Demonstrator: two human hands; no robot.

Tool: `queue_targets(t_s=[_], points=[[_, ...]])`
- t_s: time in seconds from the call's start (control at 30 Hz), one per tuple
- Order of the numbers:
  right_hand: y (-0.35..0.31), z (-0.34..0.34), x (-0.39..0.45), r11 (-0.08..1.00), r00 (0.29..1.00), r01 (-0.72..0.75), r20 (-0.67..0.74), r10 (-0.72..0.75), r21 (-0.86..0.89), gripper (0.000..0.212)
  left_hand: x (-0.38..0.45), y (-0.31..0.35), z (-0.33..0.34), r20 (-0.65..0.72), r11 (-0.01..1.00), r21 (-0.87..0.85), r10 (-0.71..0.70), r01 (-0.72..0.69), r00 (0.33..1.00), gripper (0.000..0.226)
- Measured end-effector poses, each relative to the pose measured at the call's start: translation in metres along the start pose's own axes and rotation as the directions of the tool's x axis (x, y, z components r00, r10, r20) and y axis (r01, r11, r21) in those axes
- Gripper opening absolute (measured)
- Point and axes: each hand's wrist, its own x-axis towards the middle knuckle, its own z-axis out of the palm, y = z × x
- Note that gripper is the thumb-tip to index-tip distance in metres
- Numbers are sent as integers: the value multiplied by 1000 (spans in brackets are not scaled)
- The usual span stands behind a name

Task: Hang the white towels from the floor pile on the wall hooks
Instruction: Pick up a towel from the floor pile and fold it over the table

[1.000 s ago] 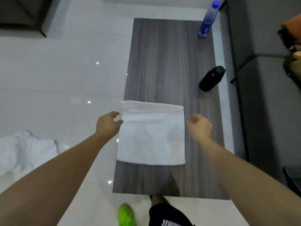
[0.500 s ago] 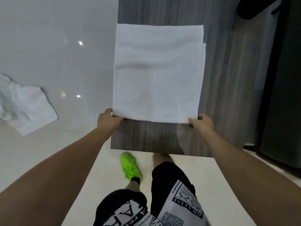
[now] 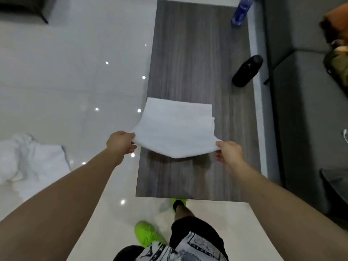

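A folded white towel [image 3: 177, 127] lies on the grey wooden table [image 3: 199, 59]. Its near edge is lifted off the tabletop and sags in the middle. My left hand [image 3: 120, 143] pinches the towel's near left corner. My right hand [image 3: 228, 152] pinches its near right corner. The far edge still rests on the table. A rumpled pile of white towels [image 3: 30, 161] lies on the glossy floor at the left. No wall hooks are in view.
A black bottle [image 3: 247, 70] lies on the table's right side, and a blue water bottle [image 3: 241, 11] stands at its far right corner. A grey sofa [image 3: 308, 110] runs along the right. My legs and green shoes [image 3: 146, 233] are below the table's near edge.
Both hands went from hovering beside the towel to gripping its near corners, then lifted that edge off the table. The camera view has shifted back and up.
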Motion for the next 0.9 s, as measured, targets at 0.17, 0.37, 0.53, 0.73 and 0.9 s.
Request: queue_targets(t_s=[0.17,0.37,0.53,0.73,0.9], points=[[-78,4,-90,966,966,257,19,-258,39,8,-66,64,-83,-61,970,-89,220,-225,974,15],[-145,31,-222,818,818,576,21,-576,-1,18,-153,93,-218,-222,887,-185,381,-423,897,20],[-183,80,-322,681,669,727,134,-731,85,19,-212,84,-335,-369,796,-207,475,-568,799,20],[-205,173,-432,605,514,756,346,-785,250,23,-265,40,-472,-614,704,-275,395,-655,683,16],[-210,263,-512,578,413,747,451,-792,330,14,-299,-13,-571,-788,652,-307,234,-693,570,21]])
